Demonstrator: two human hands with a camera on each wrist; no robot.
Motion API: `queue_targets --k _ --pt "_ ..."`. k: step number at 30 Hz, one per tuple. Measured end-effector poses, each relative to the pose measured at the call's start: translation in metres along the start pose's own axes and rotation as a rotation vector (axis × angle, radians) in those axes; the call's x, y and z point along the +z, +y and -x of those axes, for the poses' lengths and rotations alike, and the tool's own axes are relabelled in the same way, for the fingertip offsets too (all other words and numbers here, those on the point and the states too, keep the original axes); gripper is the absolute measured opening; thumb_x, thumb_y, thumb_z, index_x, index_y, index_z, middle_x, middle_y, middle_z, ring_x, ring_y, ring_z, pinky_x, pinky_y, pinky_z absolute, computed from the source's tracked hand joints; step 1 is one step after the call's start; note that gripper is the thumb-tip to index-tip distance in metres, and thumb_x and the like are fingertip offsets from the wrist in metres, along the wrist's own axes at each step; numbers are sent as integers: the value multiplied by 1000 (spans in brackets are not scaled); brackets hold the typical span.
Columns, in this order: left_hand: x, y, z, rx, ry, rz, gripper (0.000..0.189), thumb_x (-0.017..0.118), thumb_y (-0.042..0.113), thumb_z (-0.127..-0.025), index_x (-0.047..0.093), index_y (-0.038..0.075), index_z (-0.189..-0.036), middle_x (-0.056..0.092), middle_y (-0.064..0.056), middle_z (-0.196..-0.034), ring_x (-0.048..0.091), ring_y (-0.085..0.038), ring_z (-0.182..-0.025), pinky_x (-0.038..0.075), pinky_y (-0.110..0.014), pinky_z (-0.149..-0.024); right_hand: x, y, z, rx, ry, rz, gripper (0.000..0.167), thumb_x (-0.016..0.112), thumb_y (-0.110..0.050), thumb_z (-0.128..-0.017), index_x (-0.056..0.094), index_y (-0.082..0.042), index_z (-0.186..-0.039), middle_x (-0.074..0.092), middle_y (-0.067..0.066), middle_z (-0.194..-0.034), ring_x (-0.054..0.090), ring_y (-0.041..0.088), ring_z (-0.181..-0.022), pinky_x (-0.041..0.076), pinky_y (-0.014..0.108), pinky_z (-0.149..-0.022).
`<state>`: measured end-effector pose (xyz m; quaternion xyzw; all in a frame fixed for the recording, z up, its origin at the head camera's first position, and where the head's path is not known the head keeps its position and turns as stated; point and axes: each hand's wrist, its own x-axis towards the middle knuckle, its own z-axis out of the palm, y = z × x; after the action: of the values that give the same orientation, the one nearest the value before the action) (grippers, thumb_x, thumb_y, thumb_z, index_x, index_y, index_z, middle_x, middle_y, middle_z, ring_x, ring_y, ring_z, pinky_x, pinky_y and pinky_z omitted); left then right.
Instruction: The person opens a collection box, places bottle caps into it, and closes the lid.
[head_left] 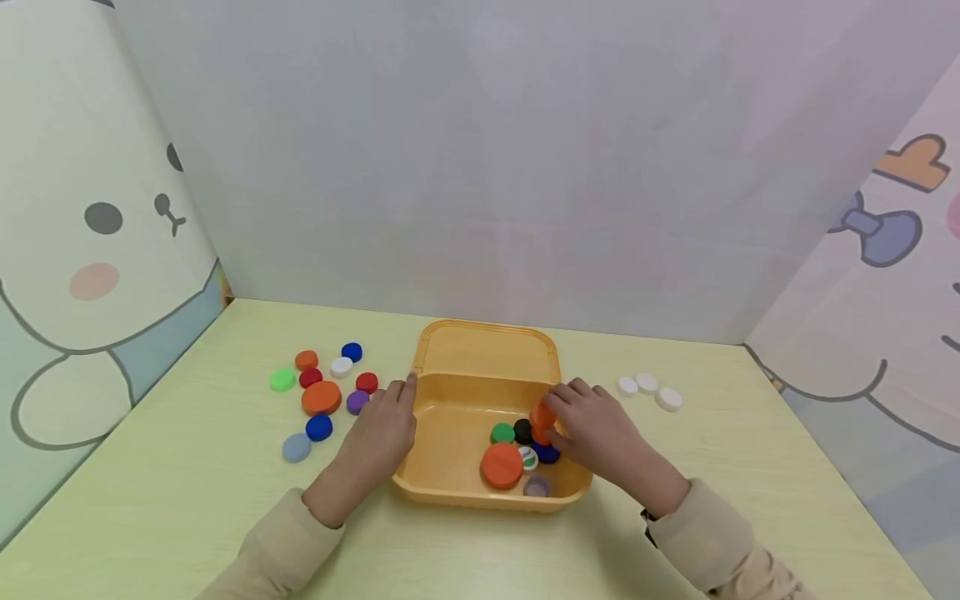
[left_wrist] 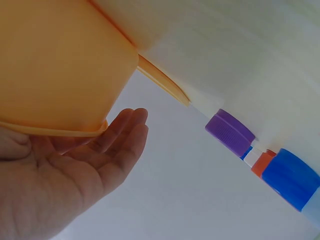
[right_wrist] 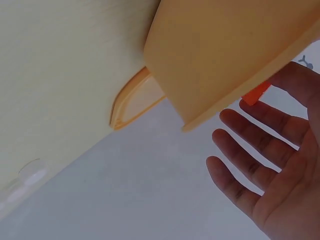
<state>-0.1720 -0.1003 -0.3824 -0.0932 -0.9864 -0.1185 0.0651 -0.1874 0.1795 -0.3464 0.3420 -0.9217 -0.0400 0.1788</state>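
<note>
An open orange plastic box stands on the table, its lid folded back behind it. My left hand rests on the box's left rim; in the left wrist view its fingers reach past the rim, loosely bent. My right hand is over the right rim and pinches an orange bottle cap between thumb and index finger, its other fingers spread outside the box. Below it lie a black cap, a green cap, a large orange cap and several others.
Several loose caps lie left of the box, among them a purple cap, a large orange-red cap and a light blue cap. On the right are white caps. A pale wall closes the table's back.
</note>
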Motion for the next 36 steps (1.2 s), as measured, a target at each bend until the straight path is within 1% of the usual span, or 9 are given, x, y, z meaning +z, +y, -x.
queue_targets --k 6,12,19,23,30,36 --pt "1 0 -1 -14 -13 8 58 54 14 -89 31 1 -140 50 -17 -126 53 -28 -106 51 -40 -87 7 -8 4 -61 16 23 36 78 -31 -68 62 -13 -94 61 0 -93 53 17 -81 44 29 -60" --pt "1 -1 -1 -7 -3 9 57 54 13 -89 32 0 -140 50 -17 -124 53 -28 -105 51 -39 -87 13 -11 8 -92 6 13 36 78 -32 -68 62 -12 -94 60 0 -92 54 18 -85 47 32 -64" --pt "2 -1 -1 -1 2 8 56 53 13 -89 32 0 -140 51 -17 -124 53 -28 -105 51 -39 -87 16 -13 10 -106 -5 -5 36 78 -32 -68 64 -13 -94 61 1 -94 53 19 -88 48 32 -67" --pt "2 -1 -1 -7 -5 9 57 54 13 -89 31 0 -140 50 -17 -125 53 -28 -105 51 -39 -87 18 -14 11 -112 -26 -13 36 78 -34 -68 63 -14 -94 61 1 -96 52 18 -89 46 32 -66" --pt "2 -1 -1 -5 -3 8 57 54 13 -89 32 0 -140 50 -17 -125 53 -28 -105 51 -39 -87 18 -15 11 -108 -33 -33 35 77 -35 -68 64 -15 -93 60 0 -96 51 18 -88 45 32 -66" --pt "1 -1 -1 -12 -13 13 58 54 13 -89 31 1 -140 50 -17 -126 53 -28 -105 51 -39 -87 18 -15 11 -111 -55 -27 35 76 -37 -69 64 -15 -93 60 0 -96 51 18 -89 45 31 -67"
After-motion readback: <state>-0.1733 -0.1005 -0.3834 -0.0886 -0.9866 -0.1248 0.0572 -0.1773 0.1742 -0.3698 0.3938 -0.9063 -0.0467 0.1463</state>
